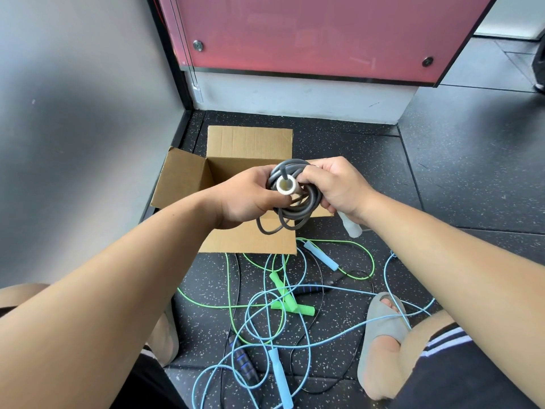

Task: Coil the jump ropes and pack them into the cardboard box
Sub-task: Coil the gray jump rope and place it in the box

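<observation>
**Grey rope coil held over the open box**

Head view: both hands meet above the open cardboard box (250,140), which sits on the speckled dark floor (442,172) close to the wall. The left hand (244,199) has its fingers curled around the coiled grey jump rope (298,215) and grips the bundle beside a white handle (285,185) whose round end faces the camera. The right hand (334,187) grasps the other side of the coil, and a second white handle (351,226) sticks out below its palm. A few grey loops hang down over the box's near edge.

On the floor in front of the box, three more ropes lie tangled together: a green rope (230,290) with green handles, a light blue rope (324,340) with blue handles, and a black rope (318,278) with a blue-striped handle. A foot in a grey slipper (380,317) rests at the right edge of the tangle.
</observation>
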